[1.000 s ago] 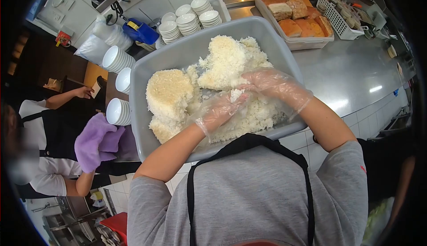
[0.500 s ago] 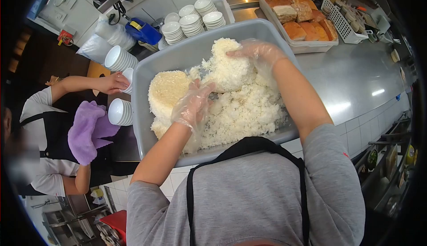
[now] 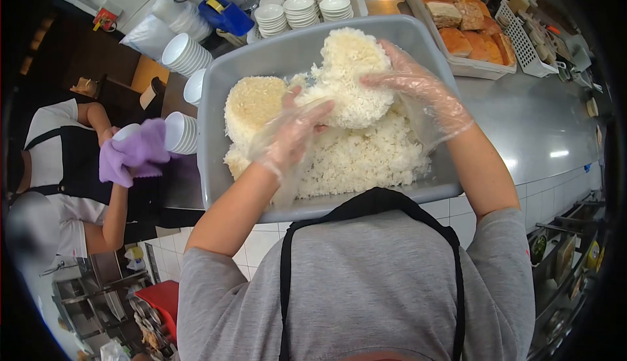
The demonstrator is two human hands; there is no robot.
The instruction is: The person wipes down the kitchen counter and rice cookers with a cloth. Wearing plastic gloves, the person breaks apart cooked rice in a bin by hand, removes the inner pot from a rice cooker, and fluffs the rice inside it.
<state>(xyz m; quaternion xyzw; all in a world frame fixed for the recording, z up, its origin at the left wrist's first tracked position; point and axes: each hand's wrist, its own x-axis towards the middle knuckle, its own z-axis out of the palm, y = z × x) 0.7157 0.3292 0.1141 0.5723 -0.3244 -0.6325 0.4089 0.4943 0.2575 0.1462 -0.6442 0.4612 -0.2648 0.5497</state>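
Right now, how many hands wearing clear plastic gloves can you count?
2. The left hand presses the left side of the rice mound in the grey tub; the right hand cups its right side.

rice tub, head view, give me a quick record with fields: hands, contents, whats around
left hand: gloved left hand pressed on the near side of a rice clump
right hand: gloved right hand on the clump's far side
container: grey tub with cooked rice
behind tub: stacked white bowls, tray of bread
left of tub: co-worker wiping a bowl with a purple cloth
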